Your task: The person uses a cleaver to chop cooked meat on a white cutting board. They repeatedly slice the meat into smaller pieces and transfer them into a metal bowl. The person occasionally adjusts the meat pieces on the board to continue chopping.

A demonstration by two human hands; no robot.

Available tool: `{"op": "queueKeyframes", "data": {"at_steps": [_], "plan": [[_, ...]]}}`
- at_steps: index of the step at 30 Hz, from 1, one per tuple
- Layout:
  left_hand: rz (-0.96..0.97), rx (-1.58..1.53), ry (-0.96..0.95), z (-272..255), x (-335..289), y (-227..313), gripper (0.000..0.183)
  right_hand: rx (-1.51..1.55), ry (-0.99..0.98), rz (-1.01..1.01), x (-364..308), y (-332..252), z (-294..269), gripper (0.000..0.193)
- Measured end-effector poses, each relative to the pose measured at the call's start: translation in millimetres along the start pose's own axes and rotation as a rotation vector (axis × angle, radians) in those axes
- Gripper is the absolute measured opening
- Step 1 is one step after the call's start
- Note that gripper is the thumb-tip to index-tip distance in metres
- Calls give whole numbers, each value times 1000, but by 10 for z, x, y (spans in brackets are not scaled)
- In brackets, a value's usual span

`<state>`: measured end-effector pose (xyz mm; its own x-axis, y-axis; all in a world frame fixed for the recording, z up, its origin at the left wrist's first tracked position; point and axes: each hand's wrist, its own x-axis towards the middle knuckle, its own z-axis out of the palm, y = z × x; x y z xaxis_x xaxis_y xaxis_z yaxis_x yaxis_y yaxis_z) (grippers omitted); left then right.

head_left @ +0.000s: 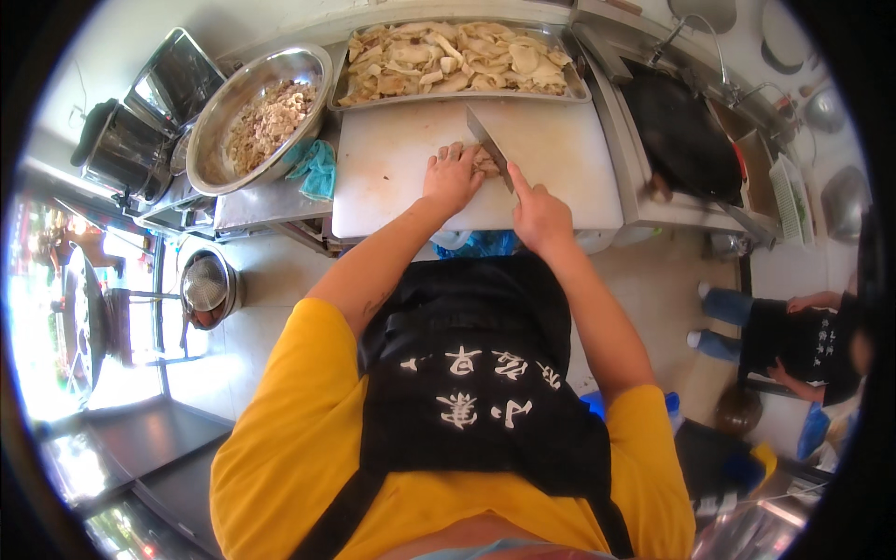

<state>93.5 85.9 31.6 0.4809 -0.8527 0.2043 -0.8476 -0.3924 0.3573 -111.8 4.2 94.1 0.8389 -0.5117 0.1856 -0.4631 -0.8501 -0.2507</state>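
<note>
My right hand point(541, 217) grips the handle of a kitchen knife point(489, 140), its broad blade pointing up and left over the white cutting board point(392, 163). My left hand point(453, 177) rests on the board with its fingers curled against a small pile of pale brown meat point(485, 165), right beside the blade. Part of the meat is hidden behind the fingers and knife. Beyond the board, a metal tray point(457, 96) holds many flat, pale cooked pieces. A large steel bowl point(207, 154) at its left holds chopped meat point(271, 126).
A teal cloth point(317, 171) lies by the bowl. To the right are a black wok point(681, 131), a faucet point(700, 21) and a white basket point(791, 201). At lower left stands a metal bin with a strainer point(203, 283). Another person point(793, 336) in a dark apron stands at the far right.
</note>
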Motion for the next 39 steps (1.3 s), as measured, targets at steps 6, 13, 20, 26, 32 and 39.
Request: {"op": "queueKeyframes", "data": {"at_steps": [6, 13, 20, 26, 32, 39], "plan": [[1, -57, 38, -18, -38, -34, 58, 36, 100, -30, 19, -30, 21, 70], [28, -62, 59, -33, -51, -75, 57, -7, 22, -31, 16, -93, 87, 71], [62, -149, 174, 32, -63, -167, 47, 84, 45, -55, -6, -221, 52, 69], [102, -198, 277, 52, -103, -284, 33, 16, 37, -47, 10, -270, 71, 71], [124, -209, 323, 43, -136, -371, 24, -12, 85, -86, 19, -318, 66, 71], [139, -258, 376, 39, -198, -452, 13, 36, -36, -91, 18, -375, 53, 71]]}}
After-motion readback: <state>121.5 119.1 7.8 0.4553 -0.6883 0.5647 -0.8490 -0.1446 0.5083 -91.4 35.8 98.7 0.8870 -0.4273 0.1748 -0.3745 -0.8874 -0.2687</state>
